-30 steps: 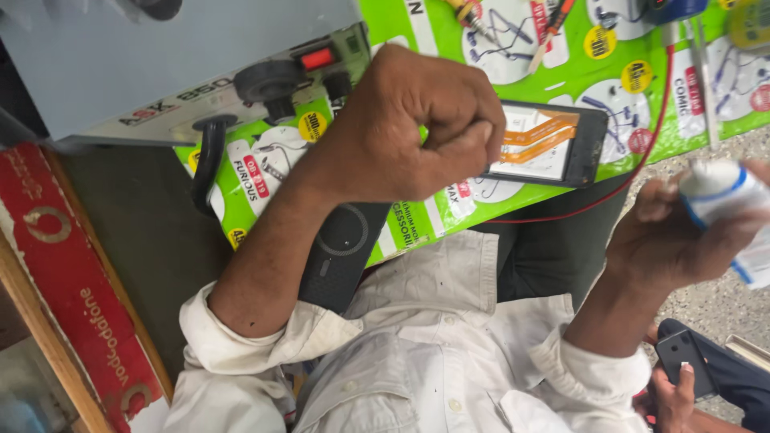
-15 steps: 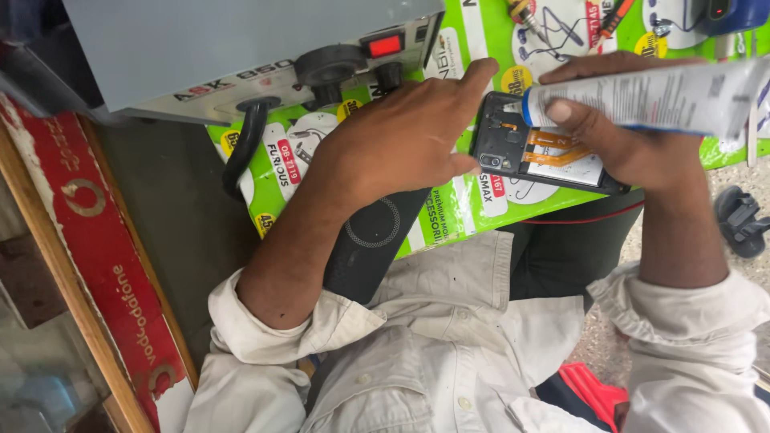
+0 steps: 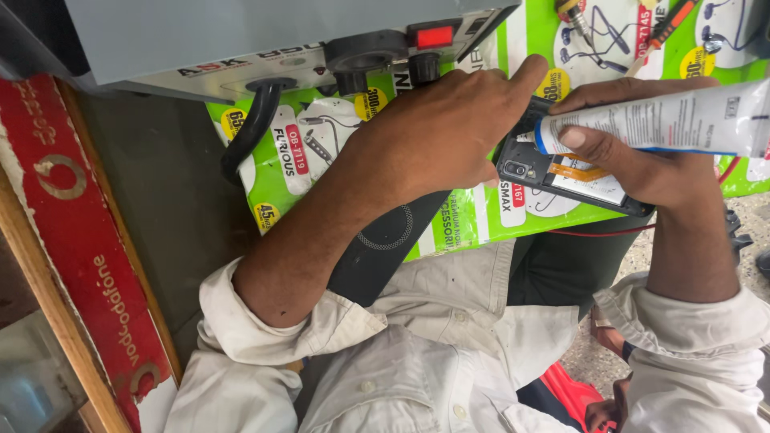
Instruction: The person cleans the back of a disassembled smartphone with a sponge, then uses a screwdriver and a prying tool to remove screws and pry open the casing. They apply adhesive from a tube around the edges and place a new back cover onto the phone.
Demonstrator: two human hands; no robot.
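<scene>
Pressing down on the opened phone [image 3: 561, 172], the left hand [image 3: 437, 132] is curled over its top end, index finger stretched toward one o'clock along the frame, pinning the device to the green printed mat [image 3: 473, 224]. That hand is closed narrow, knuckles bunched, holding nothing but the phone beneath it.

Only the head view is on offer, so staying with it: the right hand [image 3: 634, 160] is coming in from three o'clock, wrapped tight around a white glue tube [image 3: 666, 120] with a blue collar, its nozzle aimed at the phone's upper edge just beside the left fingertip. Thumb and fingers are clamped on the tube; whether any glue is coming out, I cannot tell, since the tip is tucked behind the fingers.

The phone is lying back-off, camera module showing at its nine o'clock end, orange flex cable and pale battery exposed toward three o'clock. So, by my reading, the opening-up is done and the gluing is just getting going; no bead of adhesive is visible along the frame, and no back cover is in sight, so closing up looks to be left.

Sitting at twelve o'clock is a grey bench power unit [image 3: 265, 40] with a red switch and black knob, a black cable [image 3: 253, 128] looping down at ten o'clock. A dark round-marked pad [image 3: 385, 240] is poking out under the left forearm at six o'clock.
</scene>
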